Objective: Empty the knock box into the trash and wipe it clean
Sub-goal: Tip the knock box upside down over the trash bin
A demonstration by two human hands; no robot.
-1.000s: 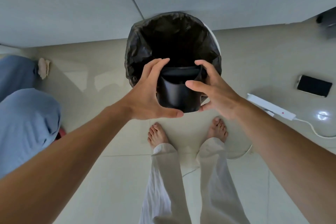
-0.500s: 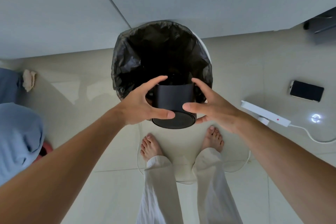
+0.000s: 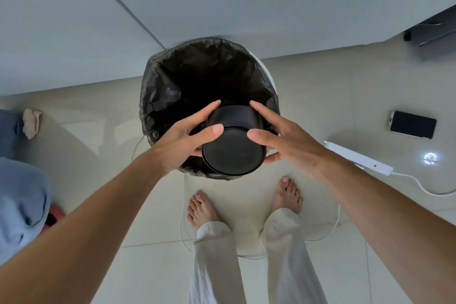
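Note:
The black round knock box (image 3: 232, 148) is tipped over above the trash bin (image 3: 172, 76), its flat base facing me and its mouth turned down into the bin, hidden from me. My left hand (image 3: 182, 140) grips its left side and my right hand (image 3: 283, 140) grips its right side. The bin is lined with a black bag and stands against a grey cabinet front. Its inside is dark, and I cannot see any contents there.
My bare feet (image 3: 201, 207) stand just before the bin on pale floor tiles. A white power strip (image 3: 357, 158) with its cable and a dark phone (image 3: 413, 124) lie at the right. Another person in blue trousers (image 3: 19, 195) stands at the left, near a crumpled cloth (image 3: 32, 122).
The knock box has been tilted further over the bin, from its side showing to its base facing me. Both hands kept hold and my view shifted slightly.

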